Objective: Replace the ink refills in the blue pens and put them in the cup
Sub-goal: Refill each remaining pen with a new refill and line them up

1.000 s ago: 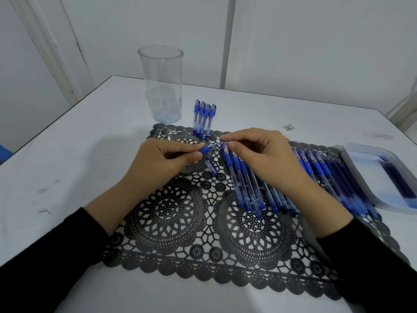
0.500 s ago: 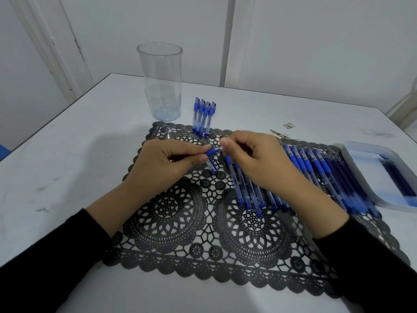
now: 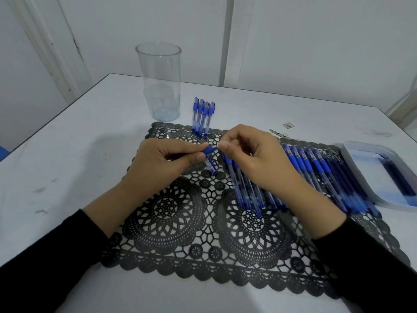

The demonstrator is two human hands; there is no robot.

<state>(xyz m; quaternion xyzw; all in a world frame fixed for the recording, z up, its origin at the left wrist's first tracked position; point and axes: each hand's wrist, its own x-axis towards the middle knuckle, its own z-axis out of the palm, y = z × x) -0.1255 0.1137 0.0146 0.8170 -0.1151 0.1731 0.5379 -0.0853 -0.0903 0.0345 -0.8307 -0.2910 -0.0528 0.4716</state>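
Frame centre: left hand [image 3: 162, 163] gripped blue pen [image 3: 208, 150] barrel, steadying it; right hand [image 3: 250, 159] pinched its tip end, likely unscrewing. Clear cup [image 3: 159, 86] stood empty, upper left.

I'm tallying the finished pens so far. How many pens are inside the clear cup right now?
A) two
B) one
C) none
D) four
C: the clear cup shows nothing inside through its wall, while four capped pens lie flat just to the right of it.
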